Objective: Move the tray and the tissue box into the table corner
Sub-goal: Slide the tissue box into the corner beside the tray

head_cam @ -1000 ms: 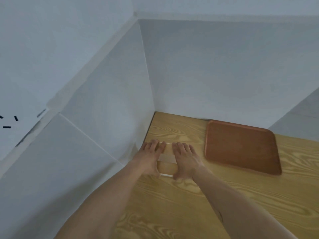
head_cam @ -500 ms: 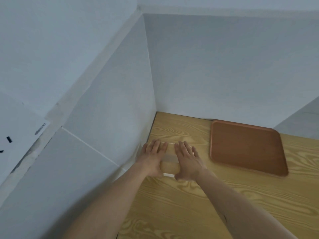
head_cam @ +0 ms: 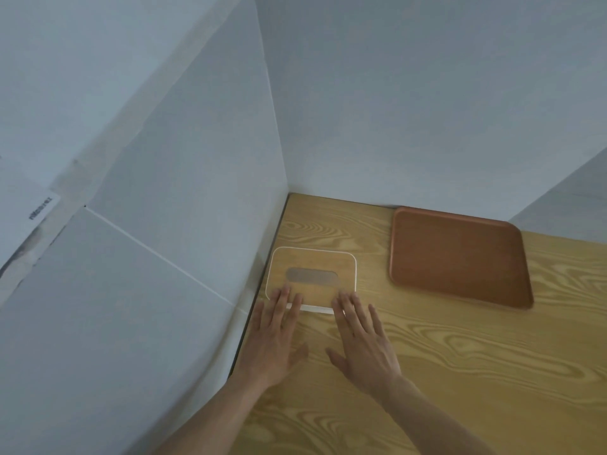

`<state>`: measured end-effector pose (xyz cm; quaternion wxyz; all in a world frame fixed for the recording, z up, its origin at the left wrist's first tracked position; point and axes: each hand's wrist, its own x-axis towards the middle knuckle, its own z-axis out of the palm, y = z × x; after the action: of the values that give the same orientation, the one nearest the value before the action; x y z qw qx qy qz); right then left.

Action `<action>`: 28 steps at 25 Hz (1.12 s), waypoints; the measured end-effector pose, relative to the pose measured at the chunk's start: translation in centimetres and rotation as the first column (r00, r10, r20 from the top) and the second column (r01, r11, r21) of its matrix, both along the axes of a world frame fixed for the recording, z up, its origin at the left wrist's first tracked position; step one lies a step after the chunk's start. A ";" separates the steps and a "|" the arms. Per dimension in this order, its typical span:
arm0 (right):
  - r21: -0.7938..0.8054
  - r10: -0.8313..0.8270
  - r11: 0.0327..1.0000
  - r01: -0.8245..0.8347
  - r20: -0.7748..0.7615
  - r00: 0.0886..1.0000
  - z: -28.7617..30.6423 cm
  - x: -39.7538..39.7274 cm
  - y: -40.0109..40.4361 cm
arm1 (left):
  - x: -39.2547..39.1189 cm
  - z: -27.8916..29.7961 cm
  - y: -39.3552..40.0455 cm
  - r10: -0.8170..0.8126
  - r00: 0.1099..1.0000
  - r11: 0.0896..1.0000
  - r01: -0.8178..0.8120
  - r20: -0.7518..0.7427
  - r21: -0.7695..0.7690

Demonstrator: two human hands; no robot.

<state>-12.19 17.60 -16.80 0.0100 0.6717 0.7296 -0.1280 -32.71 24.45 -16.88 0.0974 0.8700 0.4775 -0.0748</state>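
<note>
Wooden surface (head_cam: 460, 372), walled corner: tissue box (head_cam: 312, 277) touched by flat, spread left hand (head_cam: 276, 339) and right hand (head_cam: 364, 343); tray (head_cam: 456, 257) apart, easily left outside corner.

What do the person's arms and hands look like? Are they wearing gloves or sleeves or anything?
No gloves and no sleeves show. The left hand and the right hand are bare, and both forearms are bare as far as the picture reaches. No rings, watch or bracelets can be seen.
</note>
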 end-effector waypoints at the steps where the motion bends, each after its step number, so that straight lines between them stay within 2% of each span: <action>1: -0.008 -0.002 1.000 0.002 0.001 1.000 0.0 0.0 0.1 | 0.1 0.1 0.0 0.005 1.000 1.000 -0.005 0.001 -0.001; 7: -0.065 -0.074 0.995 0.073 -0.019 0.997 0.1 -0.7 1.0 | 0.7 0.2 0.4 0.052 0.998 0.998 -0.053 -0.022 -0.041; 13: -0.093 -0.112 0.990 0.109 -0.031 0.993 0.7 0.0 4.8 | 2.1 1.1 4.1 0.075 0.995 0.994 -0.080 -0.059 -0.075; 20: -0.126 -0.111 0.986 0.114 0.025 0.993 1.7 1.2 9.8 | 3.8 3.3 10.1 0.044 0.990 0.982 -0.067 -0.131 -0.175; 28: -0.186 -0.115 0.975 0.120 0.037 0.993 2.7 2.5 14.7 | 6.1 4.8 14.6 0.023 0.976 0.975 -0.070 -0.216 -0.210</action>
<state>-9.65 32.27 -14.14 0.0752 0.7113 0.6732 -0.1879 -26.59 39.05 -12.04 0.1416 0.8298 0.4946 -0.2163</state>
